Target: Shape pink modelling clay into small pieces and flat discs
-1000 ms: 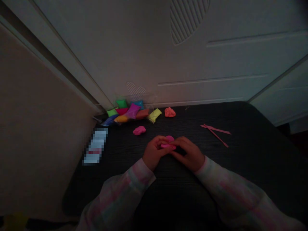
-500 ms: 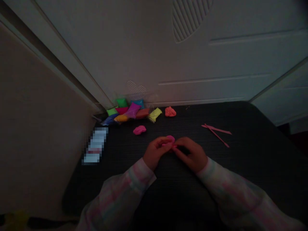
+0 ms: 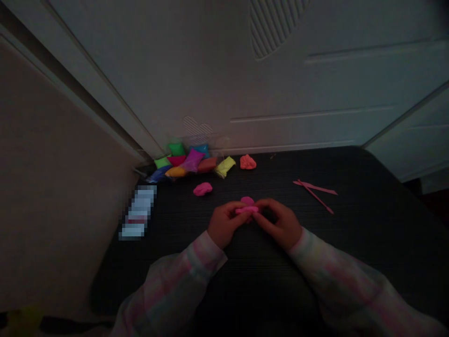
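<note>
Between my two hands is a piece of pink modelling clay (image 3: 247,210), with a flat strip across the front and a rounded part standing up behind it. My left hand (image 3: 226,222) pinches its left end between thumb and fingers. The right end is gripped by the thumb and fingertips of my right hand (image 3: 279,223). Both hands are low over the dark table, and the fingertips cover parts of the clay. A separate pink clay lump (image 3: 202,189) lies beyond my left hand, and an orange clay lump (image 3: 248,162) sits farther back.
Several coloured clay packets (image 3: 194,160) lie in clear plastic at the back left, with a yellow packet (image 3: 225,166) beside them. Two pink modelling tools (image 3: 317,194) lie crossed on the right of the black table (image 3: 351,248). A pixelated pale rectangle (image 3: 138,213) is at left. A white panel (image 3: 210,70) rises behind.
My right fingers have shifted slightly on the pink clay, and more of its front strip shows now. Both hands keep their hold in nearly the same place.
</note>
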`<action>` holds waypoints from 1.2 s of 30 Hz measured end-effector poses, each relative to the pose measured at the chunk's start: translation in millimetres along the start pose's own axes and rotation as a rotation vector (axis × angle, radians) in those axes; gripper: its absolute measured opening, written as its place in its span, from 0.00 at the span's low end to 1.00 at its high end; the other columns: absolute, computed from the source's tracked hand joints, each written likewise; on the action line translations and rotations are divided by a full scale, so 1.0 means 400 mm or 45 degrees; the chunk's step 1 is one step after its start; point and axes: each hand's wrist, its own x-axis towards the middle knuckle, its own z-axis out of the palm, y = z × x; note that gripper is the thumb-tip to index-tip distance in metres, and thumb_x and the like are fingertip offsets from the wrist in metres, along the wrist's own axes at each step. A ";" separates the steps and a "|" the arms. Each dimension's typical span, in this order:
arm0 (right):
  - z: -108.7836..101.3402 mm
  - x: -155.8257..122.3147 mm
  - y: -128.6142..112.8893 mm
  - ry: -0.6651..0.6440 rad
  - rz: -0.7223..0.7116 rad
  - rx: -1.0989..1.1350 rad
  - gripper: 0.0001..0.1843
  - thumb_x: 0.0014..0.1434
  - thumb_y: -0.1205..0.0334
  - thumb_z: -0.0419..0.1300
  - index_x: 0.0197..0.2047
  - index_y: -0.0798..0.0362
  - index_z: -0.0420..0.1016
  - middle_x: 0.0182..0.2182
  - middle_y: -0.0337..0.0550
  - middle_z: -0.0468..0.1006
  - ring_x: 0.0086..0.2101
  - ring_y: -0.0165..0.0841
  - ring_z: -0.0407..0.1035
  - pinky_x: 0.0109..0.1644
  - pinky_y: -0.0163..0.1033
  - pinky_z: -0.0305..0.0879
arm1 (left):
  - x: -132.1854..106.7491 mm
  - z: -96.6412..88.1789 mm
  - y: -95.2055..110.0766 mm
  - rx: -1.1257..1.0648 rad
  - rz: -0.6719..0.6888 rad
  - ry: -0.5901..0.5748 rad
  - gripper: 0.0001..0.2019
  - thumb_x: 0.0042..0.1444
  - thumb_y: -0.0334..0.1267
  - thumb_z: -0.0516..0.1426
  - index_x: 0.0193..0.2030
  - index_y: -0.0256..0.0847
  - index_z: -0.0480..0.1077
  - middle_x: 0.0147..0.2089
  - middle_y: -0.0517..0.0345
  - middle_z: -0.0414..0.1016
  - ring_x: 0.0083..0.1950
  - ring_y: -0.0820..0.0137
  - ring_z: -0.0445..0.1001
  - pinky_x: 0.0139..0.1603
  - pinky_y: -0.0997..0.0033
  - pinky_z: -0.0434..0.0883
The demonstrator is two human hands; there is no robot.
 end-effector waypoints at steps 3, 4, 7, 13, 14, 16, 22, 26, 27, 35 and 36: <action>-0.001 0.002 -0.001 -0.026 0.029 -0.032 0.05 0.48 0.66 0.54 0.31 0.55 0.66 0.24 0.41 0.70 0.26 0.28 0.65 0.30 0.34 0.63 | 0.001 -0.002 -0.006 0.044 0.007 0.000 0.07 0.42 0.34 0.57 0.30 0.36 0.70 0.26 0.61 0.70 0.28 0.75 0.67 0.32 0.75 0.64; -0.001 0.002 -0.002 -0.033 0.033 -0.045 0.04 0.48 0.66 0.54 0.31 0.55 0.66 0.24 0.41 0.70 0.26 0.28 0.65 0.30 0.34 0.63 | 0.001 -0.002 -0.007 0.040 0.000 -0.001 0.07 0.42 0.34 0.57 0.30 0.36 0.70 0.25 0.61 0.69 0.28 0.76 0.66 0.32 0.76 0.63; -0.001 0.002 -0.003 -0.057 0.030 -0.069 0.03 0.48 0.67 0.53 0.29 0.56 0.66 0.24 0.41 0.70 0.26 0.28 0.65 0.30 0.33 0.62 | 0.003 0.000 -0.012 -0.037 -0.026 -0.021 0.06 0.41 0.34 0.57 0.28 0.35 0.69 0.23 0.63 0.68 0.26 0.77 0.65 0.31 0.76 0.62; -0.002 0.000 -0.003 -0.088 -0.023 -0.084 0.03 0.49 0.68 0.52 0.28 0.57 0.67 0.23 0.42 0.70 0.25 0.28 0.64 0.29 0.33 0.61 | 0.009 0.005 -0.021 -0.234 -0.057 -0.109 0.06 0.41 0.34 0.57 0.27 0.35 0.66 0.23 0.62 0.69 0.23 0.78 0.65 0.28 0.75 0.62; -0.003 0.001 -0.002 -0.100 -0.036 -0.084 0.04 0.49 0.68 0.52 0.28 0.57 0.67 0.23 0.42 0.70 0.25 0.28 0.64 0.29 0.33 0.61 | 0.010 0.004 -0.023 -0.236 -0.075 -0.127 0.06 0.41 0.33 0.58 0.27 0.34 0.66 0.24 0.62 0.69 0.23 0.78 0.65 0.28 0.75 0.62; -0.003 0.001 -0.001 -0.123 -0.053 -0.087 0.04 0.49 0.68 0.52 0.28 0.56 0.67 0.23 0.42 0.70 0.25 0.28 0.65 0.29 0.33 0.61 | 0.014 0.000 -0.028 -0.228 -0.101 -0.149 0.05 0.41 0.33 0.58 0.26 0.34 0.67 0.23 0.63 0.69 0.23 0.79 0.64 0.27 0.76 0.61; -0.001 0.000 0.001 -0.028 0.050 -0.032 0.03 0.48 0.66 0.54 0.28 0.54 0.68 0.23 0.40 0.71 0.26 0.29 0.65 0.30 0.34 0.61 | 0.018 -0.002 -0.032 -0.199 -0.108 -0.119 0.05 0.42 0.35 0.57 0.23 0.35 0.67 0.18 0.65 0.66 0.22 0.80 0.63 0.26 0.77 0.59; -0.013 0.012 0.029 0.177 0.250 0.183 0.03 0.47 0.63 0.56 0.27 0.53 0.67 0.22 0.38 0.70 0.24 0.27 0.65 0.28 0.33 0.61 | 0.017 -0.001 -0.033 -0.224 -0.170 -0.147 0.06 0.39 0.34 0.59 0.22 0.35 0.65 0.17 0.66 0.66 0.20 0.80 0.62 0.23 0.78 0.57; -0.020 0.018 0.041 0.275 0.307 0.264 0.03 0.47 0.63 0.56 0.27 0.53 0.67 0.21 0.37 0.70 0.23 0.26 0.64 0.27 0.32 0.61 | 0.015 -0.002 -0.034 -0.204 -0.186 -0.165 0.06 0.39 0.34 0.59 0.22 0.35 0.65 0.17 0.66 0.65 0.19 0.81 0.61 0.22 0.78 0.57; -0.026 0.040 0.082 0.411 0.453 0.524 0.08 0.46 0.63 0.57 0.33 0.51 0.66 0.21 0.34 0.69 0.22 0.25 0.64 0.27 0.32 0.62 | 0.023 -0.017 -0.039 -0.220 -0.103 -0.080 0.06 0.42 0.36 0.56 0.27 0.37 0.65 0.21 0.64 0.66 0.20 0.79 0.63 0.23 0.77 0.60; -0.021 0.037 0.076 0.348 0.451 0.475 0.07 0.46 0.63 0.57 0.32 0.52 0.67 0.22 0.36 0.70 0.23 0.26 0.65 0.27 0.33 0.62 | 0.027 -0.026 -0.037 -0.139 -0.027 -0.003 0.06 0.43 0.36 0.56 0.30 0.38 0.65 0.23 0.64 0.66 0.22 0.78 0.64 0.24 0.76 0.61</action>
